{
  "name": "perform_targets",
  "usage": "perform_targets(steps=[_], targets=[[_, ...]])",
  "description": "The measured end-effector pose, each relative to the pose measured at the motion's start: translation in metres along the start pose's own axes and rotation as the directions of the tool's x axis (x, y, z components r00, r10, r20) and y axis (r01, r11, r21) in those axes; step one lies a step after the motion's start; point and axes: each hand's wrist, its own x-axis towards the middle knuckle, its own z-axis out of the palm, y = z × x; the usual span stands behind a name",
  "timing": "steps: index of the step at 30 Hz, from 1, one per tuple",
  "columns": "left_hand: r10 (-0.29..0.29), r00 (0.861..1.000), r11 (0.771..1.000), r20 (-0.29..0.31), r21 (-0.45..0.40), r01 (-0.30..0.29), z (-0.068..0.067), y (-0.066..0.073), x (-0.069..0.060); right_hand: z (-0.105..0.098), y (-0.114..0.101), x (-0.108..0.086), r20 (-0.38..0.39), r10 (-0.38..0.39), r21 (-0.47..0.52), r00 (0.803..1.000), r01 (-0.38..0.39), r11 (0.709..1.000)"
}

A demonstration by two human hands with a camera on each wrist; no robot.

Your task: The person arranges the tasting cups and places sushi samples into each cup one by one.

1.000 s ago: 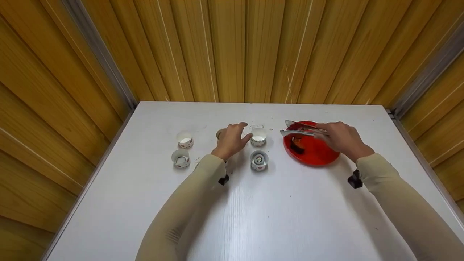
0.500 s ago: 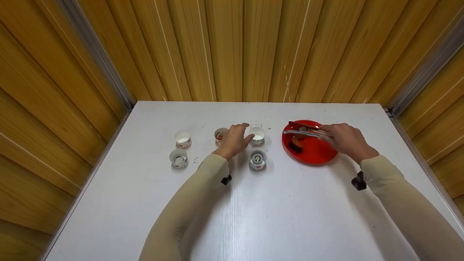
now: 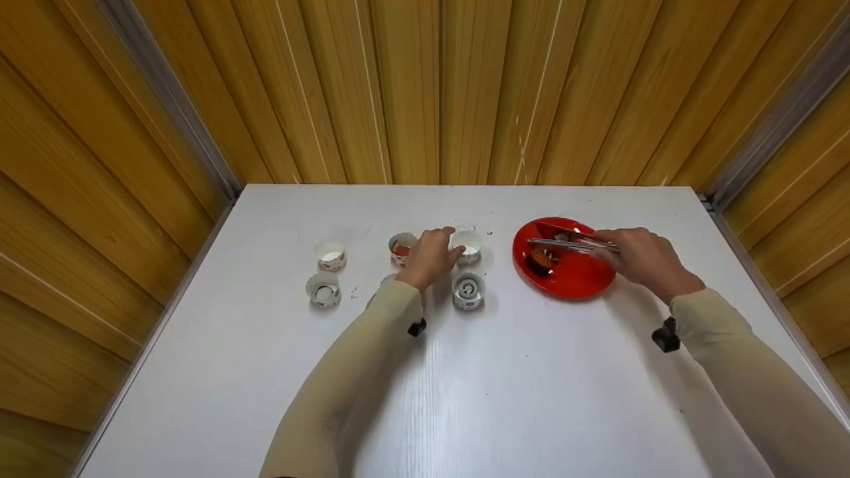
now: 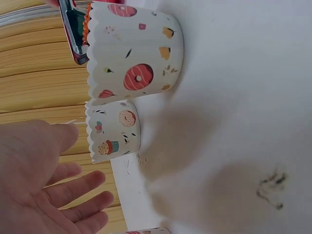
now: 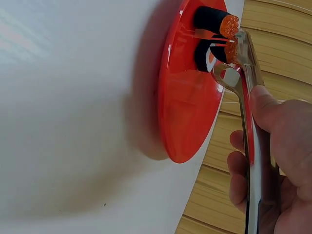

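Observation:
My right hand (image 3: 647,259) holds metal tongs (image 5: 253,146) above a red plate (image 3: 578,282), their tips by the plate's far left part. On that plate lie several dark sushi rolls with orange tops, one a sushi roll (image 5: 209,19) apart from the tongs. The tongs' ends are at another sushi roll (image 5: 229,50); whether they squeeze it, I cannot tell. My left hand (image 3: 428,260) hovers with loose fingers among white patterned paper cups, nearest a paper cup (image 3: 469,251) at back right. It grips nothing in the left wrist view.
In front stands a paper cup (image 3: 469,292) with something round inside. A red item shows in another paper cup (image 3: 401,251). Two more, a paper cup (image 3: 331,256) and a paper cup (image 3: 323,292), stand left. A wood-panelled wall (image 3: 412,93) borders the white table (image 3: 518,398).
The tongs' arms have come closer together, and their tips have lowered and drawn slightly right with my right hand. My left hand has shifted a little to the right of the red-filled cup.

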Motion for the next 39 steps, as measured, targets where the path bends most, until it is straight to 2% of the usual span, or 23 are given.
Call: perform_targets(steps=[6, 16, 26, 39], targets=[[0.005, 1.000, 0.999, -0.003, 0.039, -0.005, 0.001, -0.001, 0.001, -0.001, 0.005, -0.004, -0.013, 0.000, 0.005, 1.000, 0.000, 1.000], [-0.003, 1.000, 0.998, 0.008, 0.056, 0.002, 0.006, -0.003, 0.002, -0.001, 0.009, -0.011, -0.039, 0.002, 0.019, 0.999, -0.001, 1.000], [-0.001, 1.000, 0.998, 0.004, 0.058, 0.001, 0.005, -0.006, 0.001, 0.001, 0.012, -0.018, -0.096, -0.040, -0.022, 0.995, 0.038, 0.999], [-0.040, 0.999, 0.999, 0.030, 0.011, 0.039, 0.007, -0.010, 0.001, 0.003, 0.012, -0.017, -0.064, -0.003, 0.015, 0.998, 0.004, 1.000]])
